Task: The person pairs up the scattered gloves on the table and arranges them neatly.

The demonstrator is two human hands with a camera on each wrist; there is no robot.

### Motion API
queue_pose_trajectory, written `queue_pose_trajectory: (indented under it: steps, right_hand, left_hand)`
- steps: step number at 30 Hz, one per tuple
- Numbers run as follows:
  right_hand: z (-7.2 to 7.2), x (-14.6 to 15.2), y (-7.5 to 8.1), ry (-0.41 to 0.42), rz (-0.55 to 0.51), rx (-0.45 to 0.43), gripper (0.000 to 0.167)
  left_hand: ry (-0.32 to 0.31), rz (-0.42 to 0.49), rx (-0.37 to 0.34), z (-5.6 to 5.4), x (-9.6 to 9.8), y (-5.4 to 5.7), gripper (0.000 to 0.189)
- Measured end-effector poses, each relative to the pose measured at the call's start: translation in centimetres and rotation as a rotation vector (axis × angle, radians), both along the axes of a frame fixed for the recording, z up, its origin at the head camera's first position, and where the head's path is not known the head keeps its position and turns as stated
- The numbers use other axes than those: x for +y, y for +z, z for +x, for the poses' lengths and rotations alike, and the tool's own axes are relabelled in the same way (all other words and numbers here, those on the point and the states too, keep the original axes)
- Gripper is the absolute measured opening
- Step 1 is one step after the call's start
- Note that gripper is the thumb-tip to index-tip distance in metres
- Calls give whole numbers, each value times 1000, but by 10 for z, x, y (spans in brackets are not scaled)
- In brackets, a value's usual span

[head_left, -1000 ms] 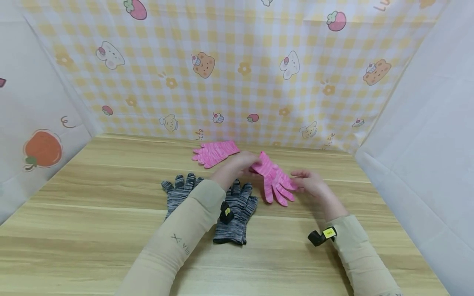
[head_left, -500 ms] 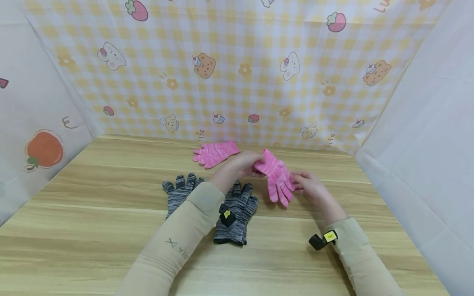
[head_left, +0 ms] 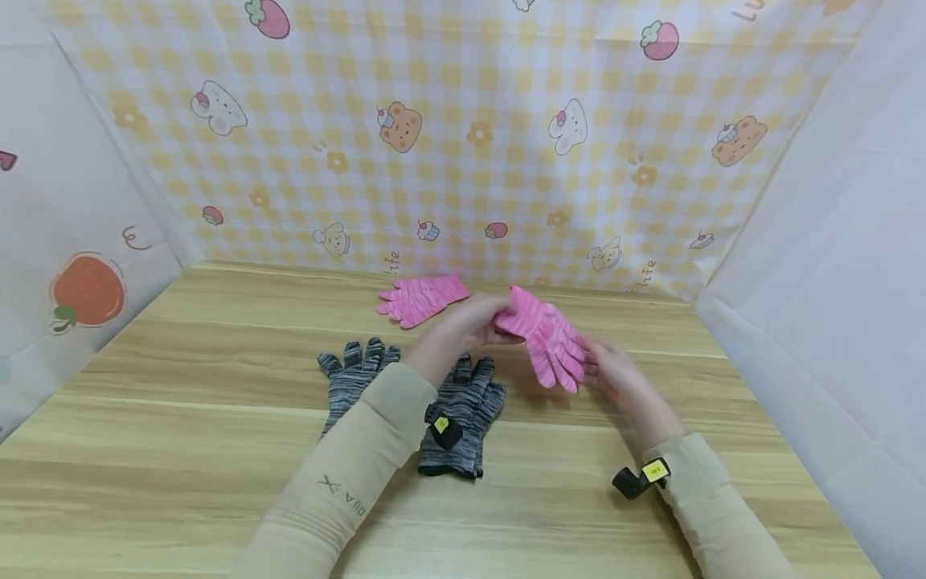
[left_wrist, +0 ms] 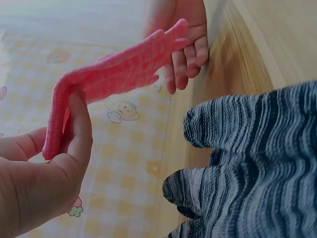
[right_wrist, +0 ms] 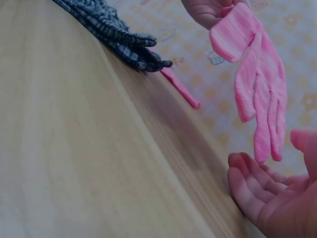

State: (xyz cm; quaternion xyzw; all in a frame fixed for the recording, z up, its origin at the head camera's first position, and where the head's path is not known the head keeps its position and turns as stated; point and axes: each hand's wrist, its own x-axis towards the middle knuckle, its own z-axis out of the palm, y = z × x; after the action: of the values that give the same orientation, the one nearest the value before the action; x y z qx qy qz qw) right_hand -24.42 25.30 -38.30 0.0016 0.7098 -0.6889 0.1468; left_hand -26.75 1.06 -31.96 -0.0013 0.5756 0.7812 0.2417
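My left hand (head_left: 481, 318) pinches the cuff of a pink knit glove (head_left: 538, 330) between thumb and fingers, as the left wrist view shows. Held above the table, the glove slants down to the right with its fingers hanging. Just past those glove fingers is my right hand (head_left: 616, 371); in the right wrist view its fingers (right_wrist: 252, 186) are loosely extended under the glove's fingertips, gripping nothing. Whether they touch it I cannot tell. Behind my left wrist a second pink glove (head_left: 419, 301) lies flat on the table.
Two grey-and-black striped gloves, one at left (head_left: 350, 384) and one at right (head_left: 463, 414), lie on the wooden table (head_left: 181, 450), partly under my left forearm. A yellow checked cloth (head_left: 463, 177) hangs behind the table, with white cloth (head_left: 832, 322) at the right side.
The held pink glove has risen slightly, and its fingers have swung to the right. My right hand has shifted a little right, its fingers now lower by the glove. The gloves on the table have stayed put.
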Motion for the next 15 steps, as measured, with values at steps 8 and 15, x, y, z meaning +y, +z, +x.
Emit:
queue_pose_trajectory:
  steps: [8, 15]
  right_hand:
    - [6, -4, -2, -5, -271, -91, 54]
    - [15, -11, -5, 36, -431, -123, 78]
  left_hand:
    - [56, 74, -18, 3, 2, -1, 32]
    - [119, 160, -14, 11, 3, -1, 37]
